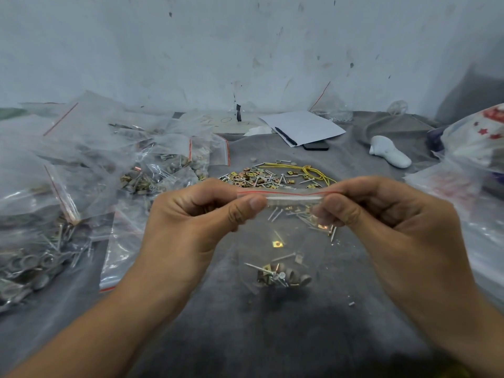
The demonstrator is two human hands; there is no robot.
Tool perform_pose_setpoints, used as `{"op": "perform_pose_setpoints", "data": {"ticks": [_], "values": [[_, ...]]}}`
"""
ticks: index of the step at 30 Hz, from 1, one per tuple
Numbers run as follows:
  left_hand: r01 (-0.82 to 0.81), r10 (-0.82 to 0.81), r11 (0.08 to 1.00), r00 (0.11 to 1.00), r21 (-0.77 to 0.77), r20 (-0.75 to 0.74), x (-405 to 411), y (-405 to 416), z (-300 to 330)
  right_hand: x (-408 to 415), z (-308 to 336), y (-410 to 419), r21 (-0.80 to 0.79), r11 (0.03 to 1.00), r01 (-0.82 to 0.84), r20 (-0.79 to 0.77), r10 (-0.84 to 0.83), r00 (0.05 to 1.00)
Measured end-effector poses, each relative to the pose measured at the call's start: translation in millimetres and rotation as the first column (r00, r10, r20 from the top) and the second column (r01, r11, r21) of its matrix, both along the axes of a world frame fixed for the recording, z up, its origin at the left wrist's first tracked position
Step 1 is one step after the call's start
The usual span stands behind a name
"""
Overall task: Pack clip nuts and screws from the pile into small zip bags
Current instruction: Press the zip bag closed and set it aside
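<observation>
Head view: the left hand [196, 214] and right hand [381, 214] each pinch an end of the small zip bag [281, 241], its red-lined seal running 9 to 3 o'clock, body hanging toward 6. Screws and clip nuts [281, 275] sit at its bottom. The pile [267, 177] lies at 12 o'clock.

Red-striped clear zip bag [281, 236]

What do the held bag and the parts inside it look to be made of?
Bag: thin clear plastic film with a red line at the zip; the cloth shows through. Screws: silvery metal, glinting. Clip nuts: yellowish plated metal, likely zinc.
</observation>
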State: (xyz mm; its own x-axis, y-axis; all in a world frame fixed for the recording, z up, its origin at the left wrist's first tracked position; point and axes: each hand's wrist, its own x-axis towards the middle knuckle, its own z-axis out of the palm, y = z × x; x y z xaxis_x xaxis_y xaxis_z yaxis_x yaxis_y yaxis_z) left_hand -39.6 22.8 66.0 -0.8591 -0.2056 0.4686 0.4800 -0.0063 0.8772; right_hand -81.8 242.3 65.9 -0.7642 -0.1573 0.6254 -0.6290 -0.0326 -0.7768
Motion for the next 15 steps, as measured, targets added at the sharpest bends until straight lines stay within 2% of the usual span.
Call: {"op": "perform_pose_setpoints", "data": {"ticks": [6,10,15], "values": [[0.039,-0.038,0.999,0.999,0.024,-0.022,2.3,7.0,-2.9,2.0,0.8,0.1,0.036,0.999,0.001,0.044,-0.002,0.999],[0.021,-0.021,0.999,1.0,0.031,-0.009,3.1,8.7,-6.0,8.1,-2.0,-4.9,0.035,0.994,-0.105,0.112,0.1,0.989],[0.025,-0.025,0.999,1.0,0.027,0.006,2.6,11.6,-10.2,12.1,-3.5,-9.1,0.038,0.995,-0.088,0.11,0.083,0.99]]}}
